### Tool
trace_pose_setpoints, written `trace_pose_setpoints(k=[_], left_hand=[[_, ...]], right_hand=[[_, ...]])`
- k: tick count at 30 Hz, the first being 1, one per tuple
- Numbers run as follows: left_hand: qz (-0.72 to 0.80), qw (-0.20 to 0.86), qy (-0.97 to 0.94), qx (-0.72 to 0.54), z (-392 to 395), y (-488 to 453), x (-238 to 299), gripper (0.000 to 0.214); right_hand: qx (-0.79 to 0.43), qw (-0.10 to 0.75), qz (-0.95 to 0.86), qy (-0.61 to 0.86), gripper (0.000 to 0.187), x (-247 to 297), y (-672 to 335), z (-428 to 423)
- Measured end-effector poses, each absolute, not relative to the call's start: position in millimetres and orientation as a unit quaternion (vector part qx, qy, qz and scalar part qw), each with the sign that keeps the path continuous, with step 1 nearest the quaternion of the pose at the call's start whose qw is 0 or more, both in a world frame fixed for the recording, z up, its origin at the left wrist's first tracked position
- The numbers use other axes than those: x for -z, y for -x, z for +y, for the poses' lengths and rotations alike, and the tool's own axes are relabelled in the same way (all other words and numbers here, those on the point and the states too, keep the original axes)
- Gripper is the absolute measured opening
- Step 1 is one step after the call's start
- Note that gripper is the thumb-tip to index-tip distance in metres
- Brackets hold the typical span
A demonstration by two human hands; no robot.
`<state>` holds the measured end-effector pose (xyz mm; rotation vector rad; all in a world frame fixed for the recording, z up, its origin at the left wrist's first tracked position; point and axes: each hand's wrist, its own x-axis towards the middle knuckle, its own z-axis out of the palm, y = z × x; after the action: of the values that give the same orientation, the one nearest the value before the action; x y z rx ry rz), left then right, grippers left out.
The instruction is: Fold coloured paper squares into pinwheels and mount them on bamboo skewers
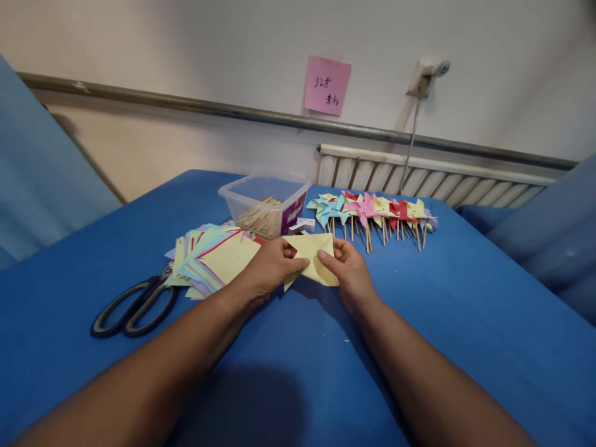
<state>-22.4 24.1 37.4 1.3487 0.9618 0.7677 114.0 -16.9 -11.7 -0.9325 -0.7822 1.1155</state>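
Blue table: nearest thing to me, with a couple of tiny pale specks on it just below the hands.
Scissors: off to the left, handle loops toward me, tips hidden at the paper pile. Fine there, well clear of the right hand.
Left hand: pinching the paper's left side, thumb on top, fingers tucked behind.
Right hand: same kind of pinch on the right side, thumb pressed on the face, fingers curled round the back.
Yellow paper: up between both hands, seemingly just off the table. Looks doubled over, with a pointed corner hanging below the left thumb.
Folding tip: imo line up the edges before pressing anything. Let one thumb pin the layers while the other slides along the crease, and keep the pinch light, since thin sheets wrinkle easily. Can't tell how sharp the crease is.
Paper pile: fanned out just beside the left hand, mixed colours, yellow on top.
Clear tub: behind the pile, thin sticks inside.
Pinwheels: a row on the table's far right, sticks pointing toward me.
Pink note: on the wall, above the metal rail.
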Motion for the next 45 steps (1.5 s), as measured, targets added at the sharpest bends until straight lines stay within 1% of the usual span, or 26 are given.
trace_pose_setpoints(k=[2,5,9,13,15,17,19,22,26,35,38,40,44,45], left_hand=[[0.411,0.588,-0.623,-0.312,22,23,-40,0.024],[0.404,0.557,-0.663,-0.294,21,25,-41,0.022],[0.401,0.555,-0.665,-0.299,21,26,-44,0.027],[0.456,0.523,-0.633,-0.345,21,23,-41,0.038],[0.472,0.545,-0.580,-0.381,20,19,-36,0.044],[0.457,0.621,-0.498,-0.397,18,16,-29,0.045],[0.402,0.718,-0.415,-0.389,16,14,-23,0.036],[0.360,0.773,-0.373,-0.366,11,13,-18,0.025],[0.356,0.767,-0.399,-0.355,6,10,-19,0.024],[0.391,0.729,-0.404,-0.390,10,10,-17,0.026],[0.401,0.722,-0.389,-0.407,17,14,-18,0.024],[0.397,0.726,-0.367,-0.425,24,17,-20,0.024],[0.409,0.731,-0.303,-0.454,37,23,-25,0.027],[0.408,0.734,-0.296,-0.455,39,24,-26,0.028]], right_hand=[[-0.551,0.645,-0.354,0.394,0.043,10,-116,-19],[-0.570,0.620,-0.366,0.396,0.043,10,-117,-21],[-0.555,0.633,-0.351,0.410,0.044,12,-117,-20],[-0.545,0.674,-0.300,0.398,0.040,13,-110,-18],[-0.537,0.699,-0.262,0.393,0.037,14,-107,-18],[-0.533,0.716,-0.238,0.383,0.035,16,-104,-18],[-0.526,0.730,-0.230,0.370,0.035,17,-103,-18],[-0.501,0.752,-0.215,0.371,0.037,19,-103,-17],[-0.479,0.760,-0.209,0.387,0.039,19,-100,-16],[-0.498,0.743,-0.225,0.386,0.037,16,-97,-18],[-0.479,0.741,-0.258,0.393,0.037,16,-99,-18],[-0.447,0.740,-0.293,0.409,0.041,15,-100,-19],[-0.404,0.723,-0.372,0.419,0.063,13,-98,-23],[-0.399,0.716,-0.396,0.414,0.065,14,-97,-25]])
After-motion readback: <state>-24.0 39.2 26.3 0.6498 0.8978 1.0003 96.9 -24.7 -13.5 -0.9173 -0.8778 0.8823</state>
